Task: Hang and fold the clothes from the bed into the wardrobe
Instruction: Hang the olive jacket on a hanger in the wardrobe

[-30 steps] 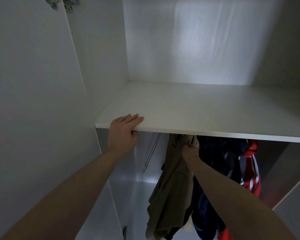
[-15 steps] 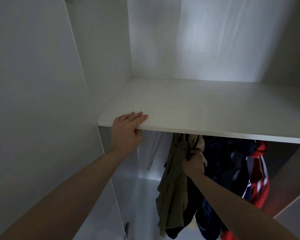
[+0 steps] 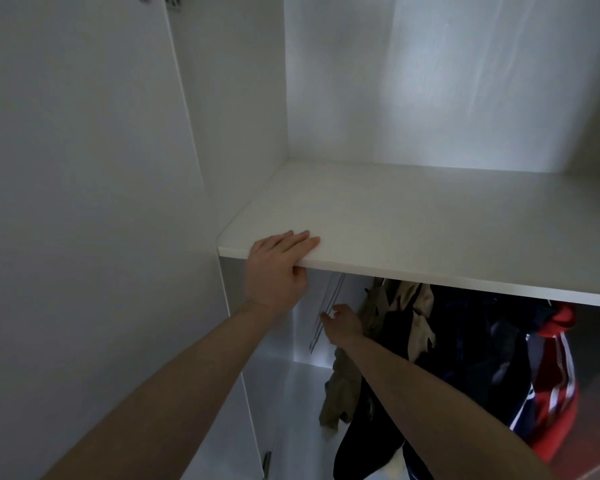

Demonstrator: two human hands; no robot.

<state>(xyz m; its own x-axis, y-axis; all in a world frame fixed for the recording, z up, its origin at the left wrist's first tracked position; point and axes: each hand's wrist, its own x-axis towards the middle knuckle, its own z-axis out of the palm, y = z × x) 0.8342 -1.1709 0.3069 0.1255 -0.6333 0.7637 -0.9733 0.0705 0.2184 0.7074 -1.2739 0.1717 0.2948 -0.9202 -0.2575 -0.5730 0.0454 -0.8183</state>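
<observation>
My left hand (image 3: 278, 268) grips the front edge of the white wardrobe shelf (image 3: 430, 230), fingers on top and thumb underneath. Below the shelf my right hand (image 3: 342, 323) reaches to the empty wire hangers (image 3: 329, 306) at the left end of the hanging space. Its fingertips touch the wires, but I cannot tell whether they are closed around one. Just to its right hangs an olive-khaki garment (image 3: 378, 313), then dark navy clothes (image 3: 482, 341) and a red jacket with white stripes (image 3: 555, 375). The rail itself is hidden behind the shelf.
The white wardrobe door (image 3: 84, 202) stands open on the left. A white side panel (image 3: 239, 341) borders the hanging space. The upper compartment's back wall (image 3: 430, 81) is bare white.
My right hand has let go of the top of the olive garment and moved left to the wire hangers. The left hand stays on the shelf edge.
</observation>
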